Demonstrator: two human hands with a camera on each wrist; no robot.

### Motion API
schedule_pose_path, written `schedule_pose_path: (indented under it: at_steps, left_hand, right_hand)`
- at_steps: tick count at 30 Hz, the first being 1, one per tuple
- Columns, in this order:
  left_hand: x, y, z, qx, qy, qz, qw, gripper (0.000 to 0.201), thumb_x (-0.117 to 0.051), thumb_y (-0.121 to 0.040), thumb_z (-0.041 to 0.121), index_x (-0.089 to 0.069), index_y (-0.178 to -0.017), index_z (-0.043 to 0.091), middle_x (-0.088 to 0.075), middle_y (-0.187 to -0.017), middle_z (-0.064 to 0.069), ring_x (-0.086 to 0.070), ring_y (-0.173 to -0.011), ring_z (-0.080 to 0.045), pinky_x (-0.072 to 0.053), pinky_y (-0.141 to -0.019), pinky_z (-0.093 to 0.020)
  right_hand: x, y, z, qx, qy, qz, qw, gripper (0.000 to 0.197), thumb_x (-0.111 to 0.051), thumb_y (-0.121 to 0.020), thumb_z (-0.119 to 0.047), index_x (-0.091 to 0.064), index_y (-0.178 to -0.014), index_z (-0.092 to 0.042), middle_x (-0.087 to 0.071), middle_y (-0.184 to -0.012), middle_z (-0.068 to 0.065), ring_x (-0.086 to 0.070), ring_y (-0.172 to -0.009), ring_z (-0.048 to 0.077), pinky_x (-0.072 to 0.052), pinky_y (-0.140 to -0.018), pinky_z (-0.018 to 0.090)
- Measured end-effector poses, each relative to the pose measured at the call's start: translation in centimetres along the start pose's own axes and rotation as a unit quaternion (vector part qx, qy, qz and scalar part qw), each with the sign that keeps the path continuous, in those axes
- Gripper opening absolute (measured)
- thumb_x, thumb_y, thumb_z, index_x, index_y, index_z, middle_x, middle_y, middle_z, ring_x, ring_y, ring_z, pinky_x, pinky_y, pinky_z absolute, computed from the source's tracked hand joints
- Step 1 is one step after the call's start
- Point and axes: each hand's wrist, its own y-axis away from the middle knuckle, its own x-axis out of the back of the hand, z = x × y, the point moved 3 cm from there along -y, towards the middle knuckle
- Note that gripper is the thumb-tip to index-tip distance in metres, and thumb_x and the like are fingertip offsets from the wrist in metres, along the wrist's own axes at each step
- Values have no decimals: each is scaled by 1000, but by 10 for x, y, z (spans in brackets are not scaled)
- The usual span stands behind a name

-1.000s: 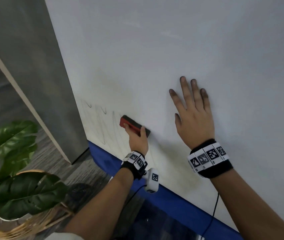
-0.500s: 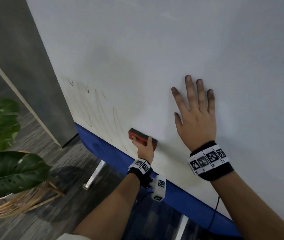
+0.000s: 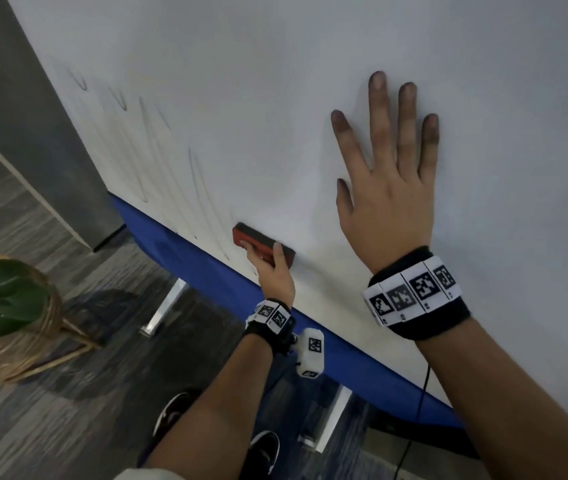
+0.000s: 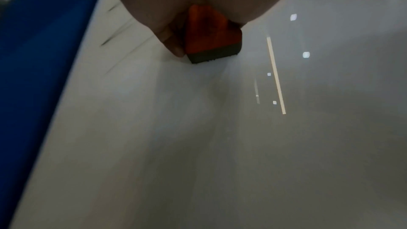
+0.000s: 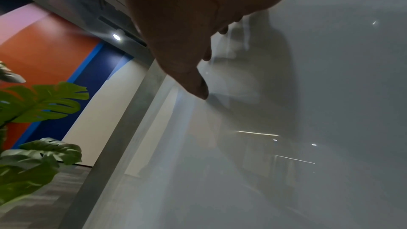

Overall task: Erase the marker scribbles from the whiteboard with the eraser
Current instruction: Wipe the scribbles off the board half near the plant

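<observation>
A large whiteboard (image 3: 275, 81) fills most of the head view. Faint grey marker scribbles (image 3: 171, 174) run across its lower left part. My left hand (image 3: 272, 268) grips a red eraser (image 3: 258, 242) with a dark felt face and holds it against the board just above the blue bottom edge. The left wrist view shows the same eraser (image 4: 211, 41) with its felt flat on the whiteboard (image 4: 242, 145), fingers curled round its sides. My right hand (image 3: 386, 174) lies flat on the board, fingers spread, to the right of the eraser and higher up. Its fingertips (image 3: 378, 79) look smudged dark.
A blue rail (image 3: 206, 271) runs along the board's bottom edge, with metal stand legs (image 3: 165, 306) below. A leafy plant in a wicker basket (image 3: 9, 306) stands on the floor at the left. A grey pillar (image 3: 16, 98) rises behind the board's left edge. My shoes (image 3: 265, 448) show below.
My left hand has slid the eraser down the board, from the middle of the scribbles to just above the blue rail. The right hand has stayed flat on the board.
</observation>
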Motion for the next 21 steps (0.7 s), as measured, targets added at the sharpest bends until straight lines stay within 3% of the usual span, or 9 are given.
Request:
schedule_pose_path:
  at_steps: [4, 7, 8, 10, 11, 13, 16, 19, 21]
  left_hand:
    - [-3, 0, -79, 148, 39, 9, 988, 71, -47, -107, 29, -1, -162, 22, -42, -145, -4, -51, -126, -27, -45, -108, -41]
    - [-3, -40, -136, 206, 69, 17, 976, 73, -51, -105, 32, -6, -161, 24, -42, -143, -3, -52, -127, -37, -50, -102, -60]
    - [-2, -64, -157, 226, 63, 29, 972, 78, -54, -101, 41, -7, -161, 26, -43, -147, -5, -51, -129, -38, -49, -103, -60]
    - [6, -77, -130, 225, 9, 74, 971, 98, -53, -83, 67, -3, -161, 34, -42, -151, -4, -49, -133, -34, -43, -110, -56]
    - [9, -76, -106, 202, 3, 63, 977, 97, -50, -84, 68, 0, -160, 37, -41, -149, 0, -48, -133, -28, -40, -114, -51]
    - [16, -53, -38, 114, 25, 36, 992, 77, -47, -102, 48, 2, -160, 36, -43, -141, 4, -47, -125, -18, -36, -115, -38]
    - [18, -65, -34, 43, 31, 30, 998, 72, -44, -104, 48, 0, -160, 39, -45, -147, 2, -46, -122, -14, -35, -112, -31]
    - [21, -91, -104, 162, 32, 64, 984, 103, -55, -79, 79, -4, -159, 40, -41, -155, -1, -49, -132, -26, -40, -115, -49]
    - [21, -107, -156, 237, 49, 40, 969, 97, -60, -85, 69, -8, -159, 34, -44, -147, -3, -52, -129, -35, -47, -106, -59]
  right_hand:
    - [-12, 19, -3, 13, 17, -11, 1000, 79, -63, -93, -19, -23, -160, -25, -14, -168, 16, -13, -154, 41, 2, -125, 50]
    - [-20, 33, -4, 15, 22, -34, 999, 78, -61, -95, -22, -20, -161, -25, -11, -169, 15, -10, -154, 41, 10, -124, 47]
    - [-21, 36, -4, 17, 23, -40, 999, 78, -61, -96, -23, -19, -161, -25, -10, -169, 15, -9, -154, 41, 11, -123, 47]
    - [-23, 38, -5, 18, 23, -45, 999, 77, -60, -96, -24, -19, -161, -25, -10, -169, 15, -10, -154, 41, 8, -124, 48]
    - [-23, 39, -6, 17, 24, -45, 999, 78, -61, -95, -25, -19, -161, -25, -11, -169, 15, -11, -153, 42, 5, -124, 49]
    - [-24, 40, -9, 10, 25, -42, 999, 80, -62, -94, -23, -19, -161, -25, -12, -168, 15, -11, -153, 42, 1, -124, 51]
    - [-27, 41, -13, 1, 26, -40, 999, 82, -63, -92, -22, -19, -161, -25, -12, -168, 15, -8, -152, 40, 0, -124, 52]
    - [-31, 44, -16, -4, 17, -39, 999, 82, -62, -94, -25, -17, -162, -25, -11, -168, 14, -6, -152, 39, 2, -124, 51]
    - [-35, 46, -16, 0, 16, -37, 999, 81, -60, -96, -29, -14, -162, -25, -10, -169, 14, -4, -152, 39, 7, -124, 49]
